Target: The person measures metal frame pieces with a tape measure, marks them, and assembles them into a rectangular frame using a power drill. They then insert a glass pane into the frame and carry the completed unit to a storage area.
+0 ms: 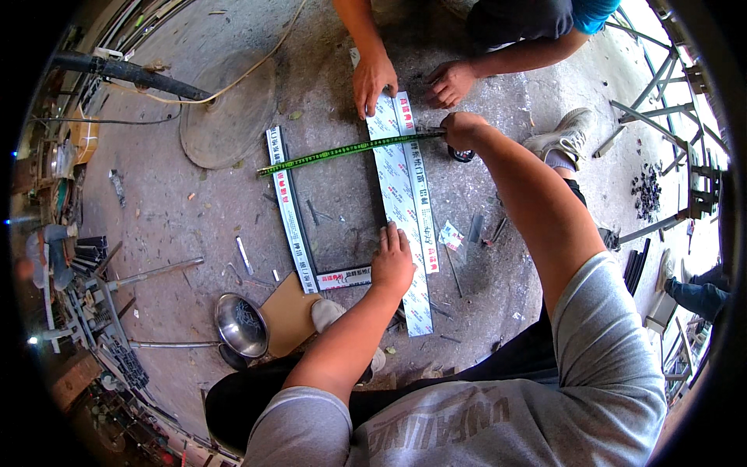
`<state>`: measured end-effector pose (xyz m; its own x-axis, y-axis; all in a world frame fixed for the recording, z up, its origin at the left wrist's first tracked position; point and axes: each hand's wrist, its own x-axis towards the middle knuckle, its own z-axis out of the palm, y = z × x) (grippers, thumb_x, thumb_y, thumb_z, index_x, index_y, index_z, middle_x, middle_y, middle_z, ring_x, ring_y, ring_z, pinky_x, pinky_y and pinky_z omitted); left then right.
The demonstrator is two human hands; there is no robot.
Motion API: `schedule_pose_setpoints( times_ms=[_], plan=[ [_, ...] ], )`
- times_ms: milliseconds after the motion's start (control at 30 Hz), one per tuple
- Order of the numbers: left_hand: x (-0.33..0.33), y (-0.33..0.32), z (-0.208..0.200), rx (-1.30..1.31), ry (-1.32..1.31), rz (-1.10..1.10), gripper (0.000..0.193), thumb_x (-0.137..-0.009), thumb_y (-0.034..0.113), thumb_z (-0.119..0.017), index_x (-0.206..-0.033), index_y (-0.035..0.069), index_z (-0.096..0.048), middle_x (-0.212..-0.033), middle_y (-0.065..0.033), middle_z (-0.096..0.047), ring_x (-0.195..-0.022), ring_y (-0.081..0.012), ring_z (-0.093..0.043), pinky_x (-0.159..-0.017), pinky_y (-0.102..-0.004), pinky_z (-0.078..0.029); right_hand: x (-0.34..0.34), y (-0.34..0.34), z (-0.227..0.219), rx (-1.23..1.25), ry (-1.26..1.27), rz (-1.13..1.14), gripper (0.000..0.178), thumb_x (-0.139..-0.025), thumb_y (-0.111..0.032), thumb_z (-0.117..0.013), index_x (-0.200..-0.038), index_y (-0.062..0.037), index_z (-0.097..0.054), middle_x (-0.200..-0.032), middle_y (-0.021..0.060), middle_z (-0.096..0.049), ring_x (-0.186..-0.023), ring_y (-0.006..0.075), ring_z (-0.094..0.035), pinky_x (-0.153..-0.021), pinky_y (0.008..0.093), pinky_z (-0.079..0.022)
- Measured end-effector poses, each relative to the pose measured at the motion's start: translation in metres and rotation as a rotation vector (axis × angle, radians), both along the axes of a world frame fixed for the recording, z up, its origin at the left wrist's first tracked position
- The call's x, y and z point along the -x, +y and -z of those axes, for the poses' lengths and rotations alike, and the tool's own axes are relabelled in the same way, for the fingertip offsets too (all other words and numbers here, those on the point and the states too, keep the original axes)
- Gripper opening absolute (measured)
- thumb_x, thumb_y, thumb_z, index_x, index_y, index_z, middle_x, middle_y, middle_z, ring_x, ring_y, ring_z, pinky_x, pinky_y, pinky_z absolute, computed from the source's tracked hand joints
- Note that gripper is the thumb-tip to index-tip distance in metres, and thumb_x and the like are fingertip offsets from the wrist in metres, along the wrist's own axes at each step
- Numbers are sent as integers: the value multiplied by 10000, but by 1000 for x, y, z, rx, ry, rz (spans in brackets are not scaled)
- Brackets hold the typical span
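Note:
A frame of dark metal profiles with white printed film lies on the ground. Its left bar (292,214) and near bar (346,278) meet at a corner. On its right side a wide film-covered profile (395,175) lies lengthwise, over or against the right bar (424,198). My left hand (393,261) is closed on the wide profile near its lower end. In my closed right hand (464,132) is a tape measure (461,154), its case mostly hidden. The green blade (334,154) stretches left across the frame to just past the left bar.
Opposite me, a co-worker's hand (375,82) touches the wide profile's far end; the other hand (451,84) is near the right bar. A metal bowl (242,325) and cardboard (292,311) lie at lower left. A round slab (226,117) is upper left; metal stands rise at right.

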<state>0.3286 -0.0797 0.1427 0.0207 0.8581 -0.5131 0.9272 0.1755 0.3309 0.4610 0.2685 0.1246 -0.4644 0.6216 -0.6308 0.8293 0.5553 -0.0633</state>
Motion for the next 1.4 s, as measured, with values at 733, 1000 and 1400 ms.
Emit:
schedule_pose_setpoints(
  times_ms=[733,1000,1400],
  plan=[
    [-1,-1,4,-8,21,23,954,-823,335,-855,-1515,-101,-365,-1645,-276,-257,-1518,-440,-297,-1196,-449,-392,-5,0,8,3,39,43,290,-893,-229,-573,-1118,-153,-739,-1101,141,-750,-1029,352,-723,-893,460,-576],
    [-1,0,0,7,-6,3,958,-818,328,-856,-1514,-107,-363,-1647,-284,-246,-1519,-445,-293,-1200,-471,-384,-1,3,7,34,-8,-16,318,-894,-218,-593,-1169,-142,-734,-1183,121,-748,-1065,345,-730,-894,466,-598],
    [-1,-2,2,0,-10,-5,963,-810,323,-863,-1511,-110,-364,-1642,-276,-248,-1520,-452,-283,-1189,-466,-400,2,3,6,25,-43,-128,303,-892,-207,-603,-1140,-97,-738,-1182,123,-745,-1084,322,-724,-901,444,-594]
  ],
)
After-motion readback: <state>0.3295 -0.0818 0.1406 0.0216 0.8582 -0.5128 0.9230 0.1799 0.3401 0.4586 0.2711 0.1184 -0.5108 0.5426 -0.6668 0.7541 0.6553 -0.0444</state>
